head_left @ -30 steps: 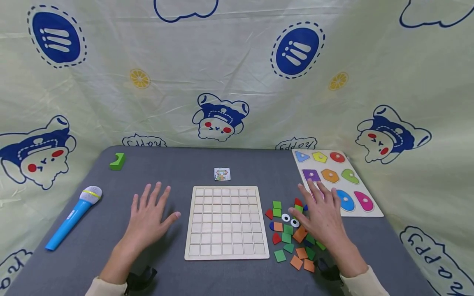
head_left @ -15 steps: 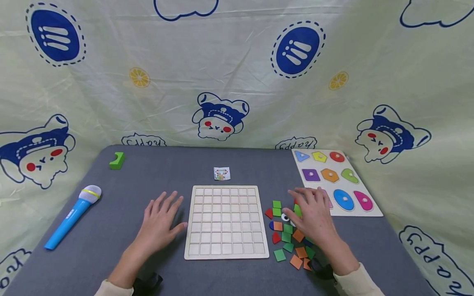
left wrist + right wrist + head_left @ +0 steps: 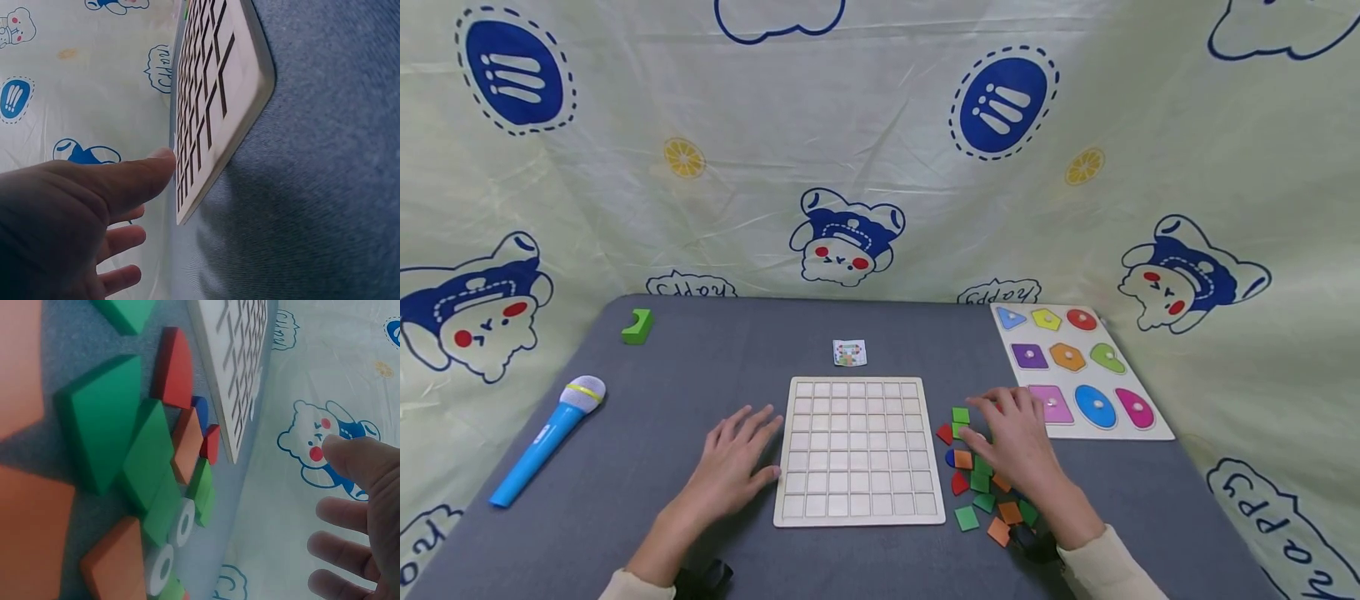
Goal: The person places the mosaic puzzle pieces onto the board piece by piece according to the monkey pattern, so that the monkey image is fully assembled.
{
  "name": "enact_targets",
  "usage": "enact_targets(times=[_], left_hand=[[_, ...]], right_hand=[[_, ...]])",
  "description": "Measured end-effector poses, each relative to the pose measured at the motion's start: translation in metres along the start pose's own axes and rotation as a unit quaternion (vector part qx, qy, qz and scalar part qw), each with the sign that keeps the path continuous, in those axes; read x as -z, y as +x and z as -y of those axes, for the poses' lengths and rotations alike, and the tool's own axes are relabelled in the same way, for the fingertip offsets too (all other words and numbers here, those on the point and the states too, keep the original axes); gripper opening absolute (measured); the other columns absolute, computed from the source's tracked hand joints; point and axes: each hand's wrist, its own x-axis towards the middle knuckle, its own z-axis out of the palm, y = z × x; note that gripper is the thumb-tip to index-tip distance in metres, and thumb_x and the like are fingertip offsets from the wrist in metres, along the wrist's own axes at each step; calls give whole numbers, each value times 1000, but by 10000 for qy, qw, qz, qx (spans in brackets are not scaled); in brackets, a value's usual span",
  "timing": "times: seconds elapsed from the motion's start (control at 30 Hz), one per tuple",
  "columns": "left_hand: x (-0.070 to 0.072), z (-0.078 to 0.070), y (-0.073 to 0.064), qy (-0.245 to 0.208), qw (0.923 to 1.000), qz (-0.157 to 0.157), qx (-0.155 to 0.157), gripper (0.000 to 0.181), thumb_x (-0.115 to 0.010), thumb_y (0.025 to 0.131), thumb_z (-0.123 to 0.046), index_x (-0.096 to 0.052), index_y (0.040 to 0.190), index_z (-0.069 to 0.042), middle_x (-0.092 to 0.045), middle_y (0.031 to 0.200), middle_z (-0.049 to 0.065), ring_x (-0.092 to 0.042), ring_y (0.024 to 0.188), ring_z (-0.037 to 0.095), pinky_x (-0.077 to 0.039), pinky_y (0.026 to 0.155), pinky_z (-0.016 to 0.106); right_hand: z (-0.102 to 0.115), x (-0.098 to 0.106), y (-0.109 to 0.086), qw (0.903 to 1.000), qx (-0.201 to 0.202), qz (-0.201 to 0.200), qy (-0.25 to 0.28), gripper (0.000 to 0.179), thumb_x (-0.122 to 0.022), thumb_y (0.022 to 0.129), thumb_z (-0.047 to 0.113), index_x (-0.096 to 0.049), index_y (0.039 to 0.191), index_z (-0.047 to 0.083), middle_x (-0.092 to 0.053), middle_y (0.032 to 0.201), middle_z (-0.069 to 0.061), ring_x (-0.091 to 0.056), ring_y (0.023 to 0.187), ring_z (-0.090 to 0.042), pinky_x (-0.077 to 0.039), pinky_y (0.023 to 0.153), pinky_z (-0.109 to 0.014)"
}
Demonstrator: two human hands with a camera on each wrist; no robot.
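A pale wooden grid board (image 3: 859, 450) with square cells lies flat on the grey table. My left hand (image 3: 730, 467) is at its left edge, fingers spread, holding nothing; whether the thumb touches the rim I cannot tell. To the right of the board lies a pile of small coloured blocks: green squares (image 3: 967, 518), orange squares (image 3: 998, 531), red pieces (image 3: 960, 482) and a blue rounded piece (image 3: 951, 458). My right hand (image 3: 1021, 442) hovers over this pile with loosely bent fingers and covers part of it. In the right wrist view, white ring-marked eye pieces (image 3: 182, 522) lie among the blocks.
A small printed card (image 3: 849, 352) lies behind the board. The shape puzzle board (image 3: 1150, 425) occupies the back right. At the left are a blue toy microphone (image 3: 546, 442) and a green notched block (image 3: 637, 327). A patterned cloth (image 3: 880, 150) hangs behind the table.
My left hand has moved right, to the board's left edge. My right hand has moved left and slightly down, off the shape puzzle and over the loose blocks.
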Motion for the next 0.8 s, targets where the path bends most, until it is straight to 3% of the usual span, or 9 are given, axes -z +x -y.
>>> enact_targets(times=[0.33, 0.8], left_hand=[[-4, 4, 0, -308, 9983, 459, -168, 64, -74, 80, -25, -50, 137, -11, -43, 147, 9, -33, 136, 39, -28, 102, 62], [-6, 9, -2, -636, 9950, 703, -313, 65, -73, 80, -27, -48, 138, -12, -42, 148, 7, -32, 137, 39, -28, 102, 61]], right_hand=[[-4, -10, 3, 9996, 261, 111, -85, 42, -80, 73, 35, -70, 108, 14, -59, 103, -8, -45, 101, -27, -35, 88, -50], [-17, -16, 3, 9994, 227, 205, -170, 40, -79, 75, 36, -69, 109, 16, -57, 102, -8, -44, 100, -28, -34, 87, -49]])
